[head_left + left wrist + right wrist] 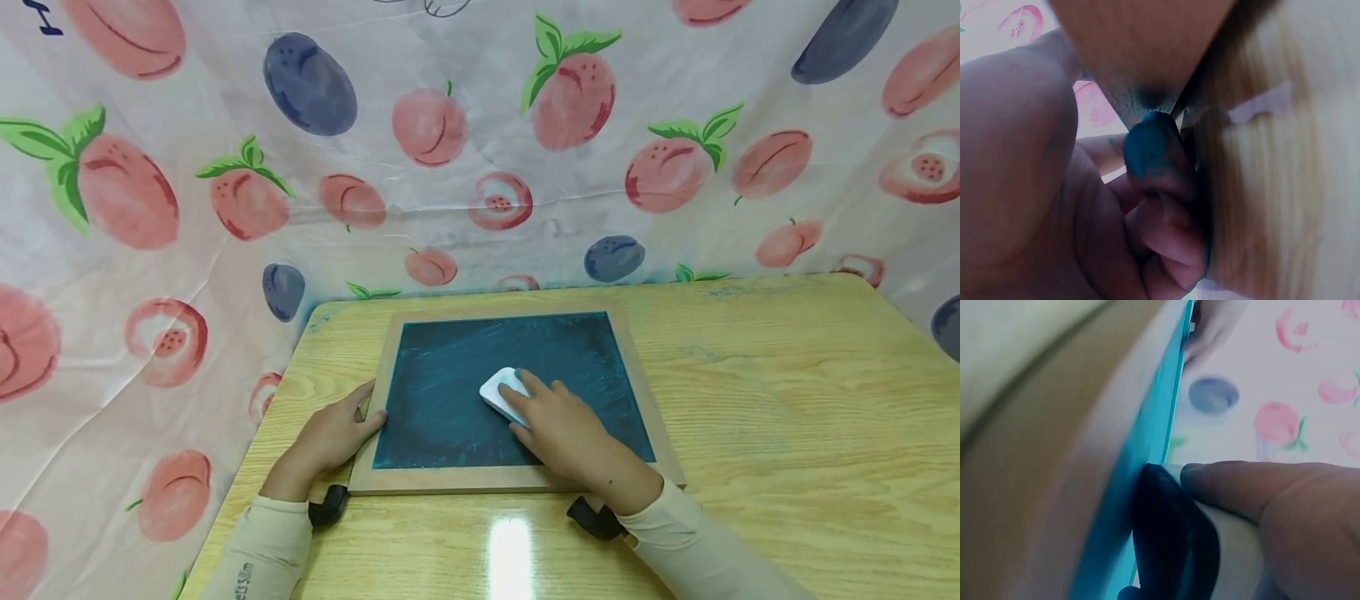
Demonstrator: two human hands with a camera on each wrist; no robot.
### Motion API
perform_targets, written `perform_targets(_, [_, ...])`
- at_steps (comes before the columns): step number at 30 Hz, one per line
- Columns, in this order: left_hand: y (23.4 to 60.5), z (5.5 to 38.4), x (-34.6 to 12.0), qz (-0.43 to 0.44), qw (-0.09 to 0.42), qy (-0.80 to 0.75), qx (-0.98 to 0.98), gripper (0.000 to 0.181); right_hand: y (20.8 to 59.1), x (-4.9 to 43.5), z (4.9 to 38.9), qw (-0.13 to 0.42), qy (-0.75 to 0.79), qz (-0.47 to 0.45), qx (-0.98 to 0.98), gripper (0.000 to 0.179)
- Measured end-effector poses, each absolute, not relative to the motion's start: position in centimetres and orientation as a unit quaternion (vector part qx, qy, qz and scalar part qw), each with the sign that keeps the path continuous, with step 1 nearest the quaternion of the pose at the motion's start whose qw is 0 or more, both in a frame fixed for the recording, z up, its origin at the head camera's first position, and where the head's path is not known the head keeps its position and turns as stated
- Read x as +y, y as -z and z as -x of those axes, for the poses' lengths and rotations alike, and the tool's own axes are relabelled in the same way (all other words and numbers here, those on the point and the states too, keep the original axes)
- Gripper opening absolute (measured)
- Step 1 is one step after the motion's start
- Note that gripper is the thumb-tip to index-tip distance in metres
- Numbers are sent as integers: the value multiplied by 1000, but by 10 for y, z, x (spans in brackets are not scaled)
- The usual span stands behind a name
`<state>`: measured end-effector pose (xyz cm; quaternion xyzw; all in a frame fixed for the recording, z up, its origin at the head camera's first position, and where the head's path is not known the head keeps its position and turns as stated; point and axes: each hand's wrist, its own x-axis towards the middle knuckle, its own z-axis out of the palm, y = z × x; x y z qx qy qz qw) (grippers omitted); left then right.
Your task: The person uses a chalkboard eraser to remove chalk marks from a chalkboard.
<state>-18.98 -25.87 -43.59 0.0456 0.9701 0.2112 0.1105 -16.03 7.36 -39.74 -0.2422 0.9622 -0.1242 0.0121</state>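
A small chalkboard (442,383) in a light wooden frame lies flat on the table, its dark surface smeared with pale blue-green chalk dust. My left hand (337,433) grips the frame's left side, thumb on top and other fingers along the outer edge. In the left wrist view, a fingertip (1147,150) against the frame is coated in blue-green chalk. A chalkboard eraser (498,387) with a white back rests on the board near its middle, and my right hand (562,425) holds it. The right wrist view shows the eraser's dark underside (1175,537) beside my thumb (1229,481).
The wood-grain table (787,400) extends to the right of the board, with faint blue chalk marks on it. A fruit-print cloth (465,192) hangs behind and along the left. Black wrist-camera mounts (328,506) sit at both wrists, close to the board's front edge.
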Motion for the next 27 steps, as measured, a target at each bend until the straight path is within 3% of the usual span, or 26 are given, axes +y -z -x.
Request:
perform_targets(12, [435, 189, -258, -46, 112, -214, 969, 69, 393, 131, 193, -36, 74, 163, 983, 50])
perform_targets(27, [433, 189, -256, -38, 127, -227, 965, 70, 399, 112, 190, -29, 76, 178, 981, 51])
